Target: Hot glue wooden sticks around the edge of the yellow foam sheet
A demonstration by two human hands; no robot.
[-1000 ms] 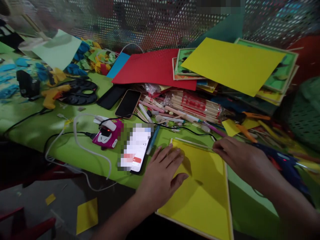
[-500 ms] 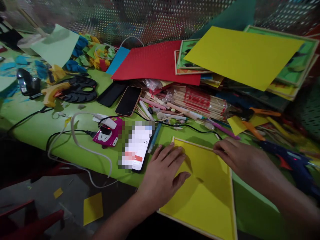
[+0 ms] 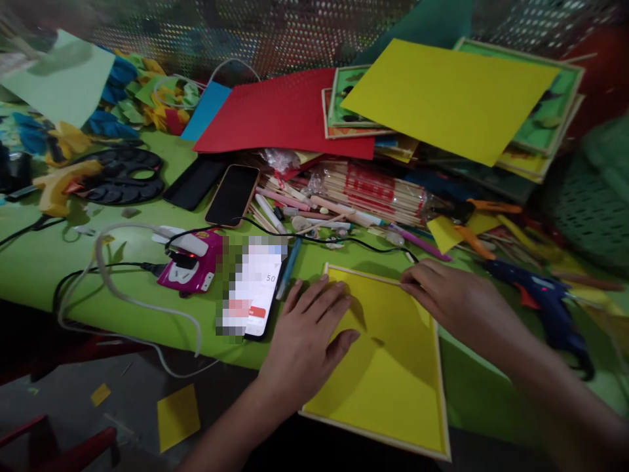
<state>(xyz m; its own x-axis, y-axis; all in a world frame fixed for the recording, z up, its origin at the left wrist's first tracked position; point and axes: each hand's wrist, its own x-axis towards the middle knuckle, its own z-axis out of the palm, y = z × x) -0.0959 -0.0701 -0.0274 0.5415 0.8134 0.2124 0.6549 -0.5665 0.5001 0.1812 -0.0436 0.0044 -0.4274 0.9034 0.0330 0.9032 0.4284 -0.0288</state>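
Note:
A yellow sheet [image 3: 388,387] edged with thin pale wooden sticks lies at the front of the green table. My left hand [image 3: 307,341] rests flat across its left edge, fingers spread and pointing away from me, hiding most of the stick on that side. At the far right corner, my right hand [image 3: 439,292] has thumb and fingers pinched on the end of the far wooden stick [image 3: 363,274]. The fingertips partly cover that corner. A lit phone [image 3: 253,288] lies just left of my left hand, its screen partly blurred out.
A blue glue gun [image 3: 545,298] lies right of my right forearm. Behind the sheet are pens, bundled wooden sticks [image 3: 373,187] and a black cable. A magenta power strip [image 3: 196,265] with white cables sits left. Red card [image 3: 285,118] and yellow card [image 3: 452,98] lie at the back.
The view has shifted, so the table and objects appear further left. Both hands keep nearly the same place on the framed sheet. The number on the phone screen is different.

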